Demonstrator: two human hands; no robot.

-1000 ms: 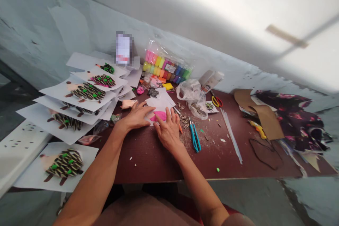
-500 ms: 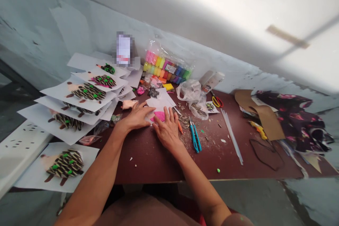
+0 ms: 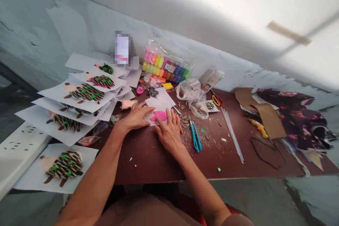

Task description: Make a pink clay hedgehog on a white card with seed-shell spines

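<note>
Left hand [image 3: 136, 117]: grip released, flat on white paper [image 3: 159, 106].
Right hand [image 3: 169, 135]: grip released, apparently pressing pink modeling clay [image 3: 158, 116].
Nearby: sunflower seeds [image 3: 185, 122].

Left hand [image 3: 136, 117] and right hand [image 3: 168, 135] flat

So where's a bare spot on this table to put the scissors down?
The widest patch is the dark red tabletop just in front of the left hand and right hand, with only a few crumbs on it. Another lies between the clear plastic strips and the dark cord loop. It's crowded around the seed shells and the stacked papers.
</note>
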